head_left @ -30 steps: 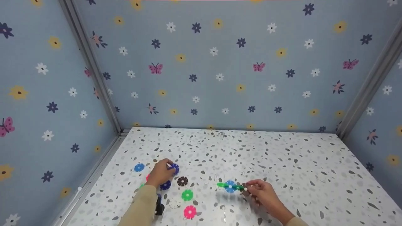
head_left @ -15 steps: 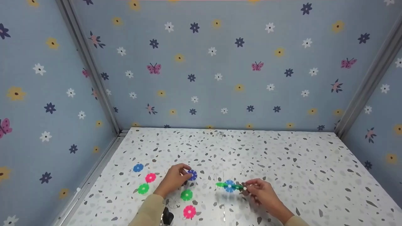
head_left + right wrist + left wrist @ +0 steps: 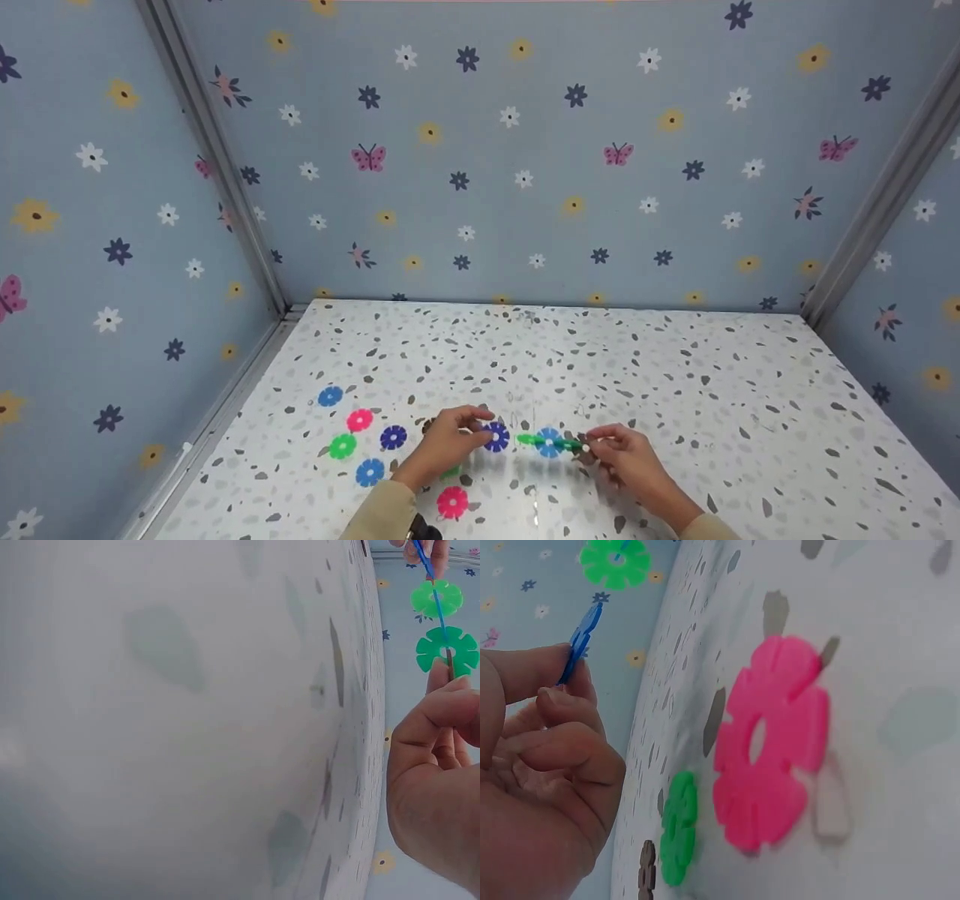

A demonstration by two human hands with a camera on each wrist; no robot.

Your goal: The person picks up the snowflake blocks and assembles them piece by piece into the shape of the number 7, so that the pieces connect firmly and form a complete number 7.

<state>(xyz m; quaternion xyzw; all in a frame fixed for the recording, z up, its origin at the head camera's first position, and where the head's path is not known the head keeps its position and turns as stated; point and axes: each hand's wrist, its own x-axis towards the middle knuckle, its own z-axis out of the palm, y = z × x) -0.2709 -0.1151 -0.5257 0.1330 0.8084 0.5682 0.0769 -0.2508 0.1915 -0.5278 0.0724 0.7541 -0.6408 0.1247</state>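
My left hand (image 3: 448,444) pinches a dark blue notched snowflake disc (image 3: 496,437) between thumb and index finger, holding it on edge. My right hand (image 3: 631,461) grips the right end of a short chain of interlocked discs. That chain has a light blue disc (image 3: 550,443) in its middle and a bright green disc (image 3: 526,439) at its left end. A darker green disc (image 3: 433,651) and a brown one pinched by the fingertips make up its right end. A narrow gap separates the dark blue disc from the chain in the head view.
Loose discs lie left on the speckled table (image 3: 675,375): blue (image 3: 330,396), pink (image 3: 360,420), green (image 3: 343,445), dark blue (image 3: 393,437) and several more. A pink disc (image 3: 452,502) lies below my left hand. Flowered panels (image 3: 525,150) stand behind and at both sides.
My left hand has carried the dark blue disc rightward from the loose discs to beside the chain's green end. My right hand and the chain have stayed almost still.
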